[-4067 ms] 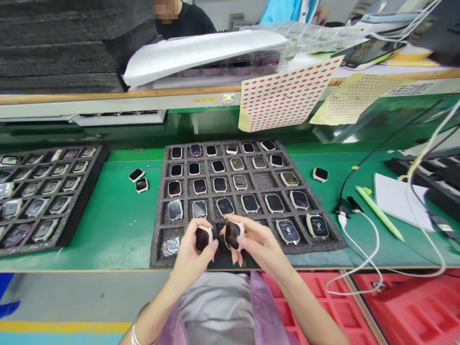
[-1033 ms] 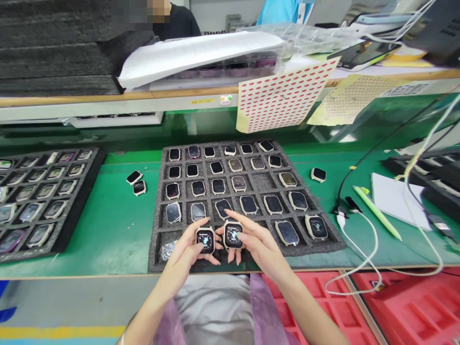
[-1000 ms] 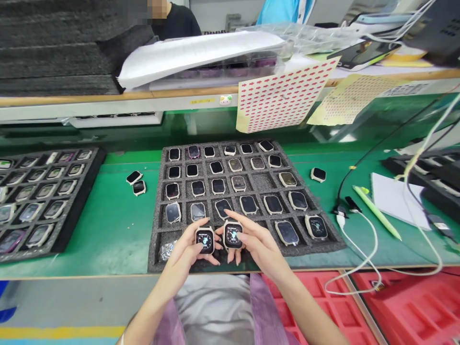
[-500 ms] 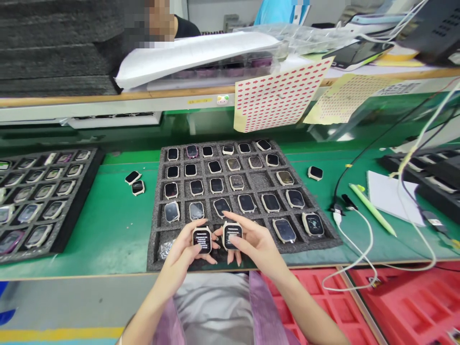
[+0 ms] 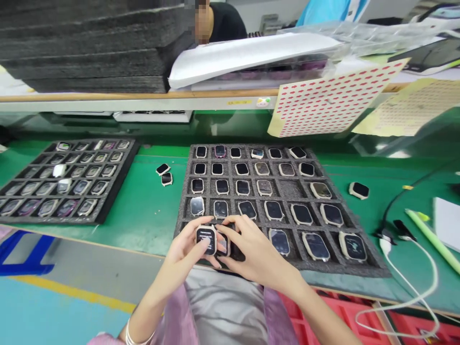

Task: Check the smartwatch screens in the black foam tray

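My left hand [image 5: 181, 251] is closed around a strapless smartwatch [image 5: 205, 235], whose lit screen shows lines of white text. The thumb of that hand lies on the glass. Close beside it, my right hand [image 5: 257, 251] grips a second watch body [image 5: 224, 245] between thumb and fingers. This one is partly hidden behind the first watch and the fingers, and its screen looks dark with reflections. Both hands are over the near edge of a grey foam tray [image 5: 293, 189], where many watch bodies lie face up in square compartments.
Two loose watches [image 5: 165, 175] lie left of the tray, and another watch [image 5: 359, 190] lies to its right. A second filled foam tray [image 5: 118, 191] is farther left. White cables [image 5: 427, 268] and a green pen [image 5: 431, 237] occupy the right side. A shelf [image 5: 143, 98] runs along the back.
The view has swung left, so everything appears farther right. My hands have come together, and the right-hand watch has turned and slid partly behind the left one; its lit text no longer shows.
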